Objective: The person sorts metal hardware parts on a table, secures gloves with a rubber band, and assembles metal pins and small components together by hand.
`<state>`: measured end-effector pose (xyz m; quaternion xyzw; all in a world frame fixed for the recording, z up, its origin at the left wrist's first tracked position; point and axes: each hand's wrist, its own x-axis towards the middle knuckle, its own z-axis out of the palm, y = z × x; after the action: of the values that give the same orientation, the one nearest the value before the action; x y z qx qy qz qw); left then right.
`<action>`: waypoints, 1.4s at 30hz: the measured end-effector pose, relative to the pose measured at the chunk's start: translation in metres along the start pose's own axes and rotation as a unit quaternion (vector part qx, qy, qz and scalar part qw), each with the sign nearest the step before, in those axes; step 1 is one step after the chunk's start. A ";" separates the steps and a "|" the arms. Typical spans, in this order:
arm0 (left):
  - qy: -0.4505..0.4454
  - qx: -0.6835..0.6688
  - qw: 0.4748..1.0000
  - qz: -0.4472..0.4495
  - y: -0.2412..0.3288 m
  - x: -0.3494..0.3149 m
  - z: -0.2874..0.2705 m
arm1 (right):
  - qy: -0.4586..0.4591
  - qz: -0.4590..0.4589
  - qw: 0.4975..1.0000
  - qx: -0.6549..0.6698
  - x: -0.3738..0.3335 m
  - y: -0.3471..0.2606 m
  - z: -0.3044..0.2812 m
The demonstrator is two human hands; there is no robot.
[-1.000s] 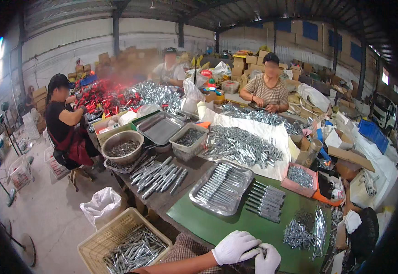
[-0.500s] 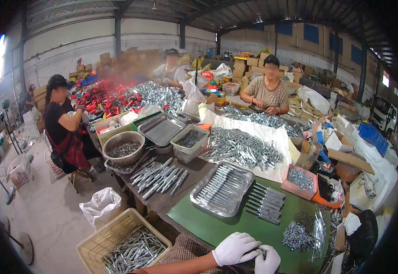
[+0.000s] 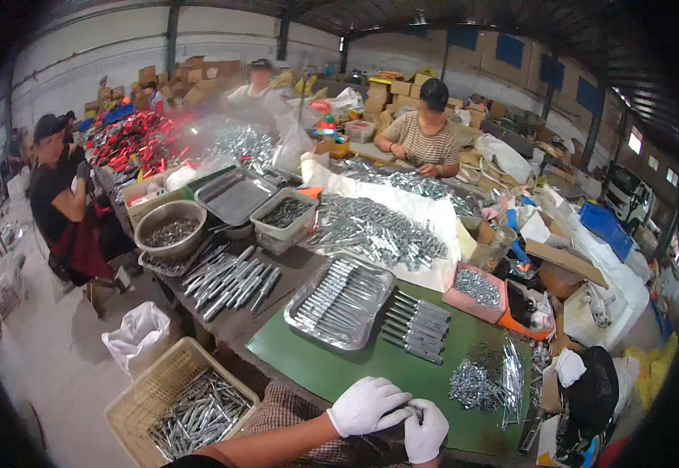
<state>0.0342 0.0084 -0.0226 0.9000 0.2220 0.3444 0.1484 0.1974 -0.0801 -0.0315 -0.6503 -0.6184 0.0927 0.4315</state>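
My left hand [image 3: 366, 405], in a white glove, reaches over to meet my right hand [image 3: 426, 430], gloved the same way. Their fingertips come together at the table's near edge. Both are closed around something small and greyish, mostly hidden by the fingers. Just beyond them, on a green mat [image 3: 292, 347], lies a metal tray [image 3: 361, 337] with a row of silver metal rods [image 3: 331, 300]. To its right is a neat row of similar rods with thin dark ends [image 3: 417, 327]. Small metal fasteners [image 3: 476, 384] are heaped right of my hands, beside long thin silver rods [image 3: 512, 382].
A beige basket [image 3: 125, 402] of metal rods stands at lower left, near a white sack [image 3: 138, 335]. Loose rods [image 3: 230, 281], a steel bowl [image 3: 187, 248] and a pink bin [image 3: 472, 300] crowd the table. A co-worker in a striped shirt [image 3: 429, 140] sits across; others work at left.
The whole view has shifted, so the table and my hands appear farther left. My hands stay together in nearly the same pose. The co-worker at left has raised a hand toward the chest.
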 end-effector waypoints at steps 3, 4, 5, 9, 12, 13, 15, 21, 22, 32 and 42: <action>0.000 -0.008 1.000 0.000 -0.001 0.001 0.008 | 0.056 0.033 0.995 0.070 0.000 0.004 0.001; -0.011 -0.012 1.000 -0.003 -0.004 0.004 0.008 | 0.053 0.037 0.996 0.066 0.002 0.015 0.001; 0.011 -0.023 1.000 0.003 0.001 0.004 0.008 | 0.076 0.034 0.992 0.096 -0.001 0.015 0.001; 0.050 -0.074 0.993 -0.073 -0.003 0.008 -0.004 | 0.042 0.131 0.971 0.196 0.001 0.010 -0.014; 0.014 -0.033 0.999 -0.026 -0.018 0.039 0.005 | 0.039 0.131 0.976 0.170 -0.004 0.021 -0.020; 0.008 0.018 1.000 -0.003 -0.025 0.055 0.011 | 0.034 0.117 0.980 0.158 -0.003 0.026 -0.022; 0.030 0.073 0.997 0.003 -0.043 0.089 0.023 | 0.036 0.111 0.984 0.135 -0.002 0.024 -0.025; 0.012 0.211 0.973 -0.091 -0.119 0.168 0.061 | 0.007 0.068 0.996 0.052 -0.003 0.007 -0.024; -0.048 0.208 0.968 -0.135 -0.128 0.176 0.074 | 0.014 0.056 0.998 0.035 -0.007 0.008 -0.023; -0.042 0.195 0.959 -0.201 -0.105 0.175 0.081 | 0.008 0.052 0.998 0.039 -0.014 0.000 -0.024; 0.115 0.180 0.973 -0.089 -0.103 0.169 0.070 | 0.028 0.023 0.998 0.059 -0.004 0.007 -0.025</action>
<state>0.1638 0.1738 -0.0227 0.8433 0.3746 0.3851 -0.0123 0.2174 -0.0939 -0.0226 -0.6402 -0.5840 0.1207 0.4843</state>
